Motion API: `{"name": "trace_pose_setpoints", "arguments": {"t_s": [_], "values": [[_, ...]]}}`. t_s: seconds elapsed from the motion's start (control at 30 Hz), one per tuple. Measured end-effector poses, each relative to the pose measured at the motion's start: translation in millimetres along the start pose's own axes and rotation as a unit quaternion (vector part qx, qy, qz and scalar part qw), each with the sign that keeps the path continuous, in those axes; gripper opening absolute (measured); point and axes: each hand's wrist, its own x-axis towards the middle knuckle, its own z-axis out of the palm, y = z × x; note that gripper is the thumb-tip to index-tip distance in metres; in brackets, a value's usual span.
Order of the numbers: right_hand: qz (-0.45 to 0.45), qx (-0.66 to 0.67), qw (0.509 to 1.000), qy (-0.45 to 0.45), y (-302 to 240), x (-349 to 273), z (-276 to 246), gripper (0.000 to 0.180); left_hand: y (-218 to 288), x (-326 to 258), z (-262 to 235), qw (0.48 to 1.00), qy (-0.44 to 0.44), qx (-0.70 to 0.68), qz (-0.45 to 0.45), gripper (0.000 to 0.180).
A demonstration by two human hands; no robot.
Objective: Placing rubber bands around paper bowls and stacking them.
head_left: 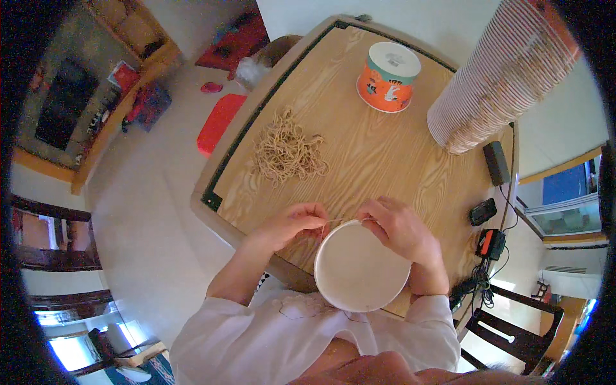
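A round paper tub [362,266] with a white inside leans against my shirt at the near edge of the table, its mouth turned up toward me. My left hand [300,224] is just off the tub's far left rim, thumb and fingertips pinched on a thin tan string [337,220]. The string runs across to my right hand [401,230], whose fingers are closed on it at the far rim of the tub. Beyond my left hand lies a tangled heap of the same tan string [289,153].
An orange and green patterned tub [387,90] stands upside down at the back. A tall stack of nested tubs [491,74], with strings along it, rises at the far right. Black adapters [482,212] and cables [478,285] lie along the table's right edge. A red stool [218,122] is beyond the left edge.
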Motion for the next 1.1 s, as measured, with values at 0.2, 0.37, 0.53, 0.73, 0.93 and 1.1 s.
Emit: {"name": "trace_pose_setpoints", "arguments": {"t_s": [0.2, 0.37, 0.53, 0.73, 0.93, 1.1], "values": [[-0.050, -0.058, 0.997, -0.030, -5.3, -5.8, -1.7, 0.006, 9.8, -20.8, 22.8, 0.996, 0.064, 0.027, 0.048, 0.017], [-0.061, -0.079, 0.995, -0.023, -11.8, -12.7, 4.0, 0.012, 22.4, -30.9, 52.0, 0.966, 0.075, 0.228, 0.097, 0.034], [0.017, -0.034, 0.997, -0.068, -13.7, -11.7, 1.3, 0.018, 24.6, -39.8, 70.2, 0.935, 0.034, 0.316, 0.159, 0.044], [-0.003, -0.036, 0.998, -0.054, -8.5, -14.0, 7.9, 0.017, 16.8, -56.5, 81.4, 0.905, 0.082, 0.387, 0.157, 0.044], [-0.022, -0.049, 0.998, -0.042, -3.9, -9.3, 13.2, 0.015, 13.7, -19.9, 76.4, 0.814, 0.189, 0.503, 0.219, 0.040], [-0.019, -0.053, 0.997, -0.046, -0.8, -10.2, 8.6, 0.017, 18.8, -6.2, 68.4, 0.787, 0.197, 0.544, 0.215, 0.031]]}}
